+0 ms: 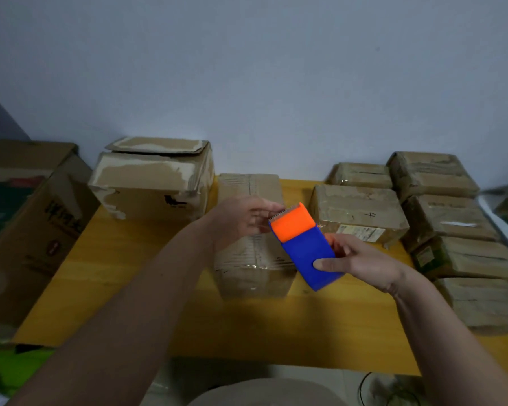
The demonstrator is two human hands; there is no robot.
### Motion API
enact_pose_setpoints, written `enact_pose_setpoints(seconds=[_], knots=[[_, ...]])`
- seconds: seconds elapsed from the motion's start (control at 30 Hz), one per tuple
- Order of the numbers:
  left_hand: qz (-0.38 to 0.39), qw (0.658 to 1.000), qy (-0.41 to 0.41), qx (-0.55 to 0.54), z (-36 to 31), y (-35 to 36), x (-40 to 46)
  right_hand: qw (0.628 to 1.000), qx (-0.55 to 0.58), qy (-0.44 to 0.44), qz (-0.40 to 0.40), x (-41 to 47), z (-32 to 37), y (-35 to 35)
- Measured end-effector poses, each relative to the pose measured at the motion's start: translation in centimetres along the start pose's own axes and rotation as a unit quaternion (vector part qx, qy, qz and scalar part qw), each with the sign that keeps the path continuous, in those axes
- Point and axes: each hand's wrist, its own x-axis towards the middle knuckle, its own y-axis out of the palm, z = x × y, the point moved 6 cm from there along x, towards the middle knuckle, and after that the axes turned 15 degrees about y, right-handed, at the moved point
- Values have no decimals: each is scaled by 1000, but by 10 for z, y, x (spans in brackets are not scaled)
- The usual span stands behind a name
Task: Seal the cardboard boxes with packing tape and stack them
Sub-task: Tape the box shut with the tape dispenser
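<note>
Right hand (361,260) gripping blue body of tape dispenser (304,247), thumb across near face, fingers wrapped behind; orange toothed end tilted up and away. Left hand (242,219) at the cutter edge, fingertips apparently pinching the loose tape end, though tape itself too clear and blurred to confirm. Dispenser held above middle box (251,259) on yellow bench (115,288), not touching it. Middle box closed, some tape glinting across top. Torn box (153,183) far left, flaps loose; taped boxes (440,218) grouped at right, partly stacked. Dispenser likely light, rigid plastic; best held by blue body, clear of teeth. Tape probably limp, sticky, prone to folding on itself. Box probably stiff at edges, soft at centre seam.
</note>
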Motion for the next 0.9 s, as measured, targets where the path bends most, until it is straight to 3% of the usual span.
enact_pose_setpoints(seconds=[0.17, 0.33, 0.5, 0.6, 0.9], knots=[[-16, 1000, -10, 4, 7, -6, -9, 1000, -5, 10, 16, 3, 5, 7], [-123, 992, -25, 33, 29, -17, -13, 999, -30, 31, 31, 3, 9, 19], [-227, 969, -5, 93, 34, -23, -25, 996, -11, 63, -56, 7, 19, 26], [-297, 954, -10, 47, 42, -26, -35, 991, -37, 87, -93, 10, 22, 29], [-404, 915, -15, -16, 64, -27, -73, 986, -119, 118, -25, 2, 23, 37]])
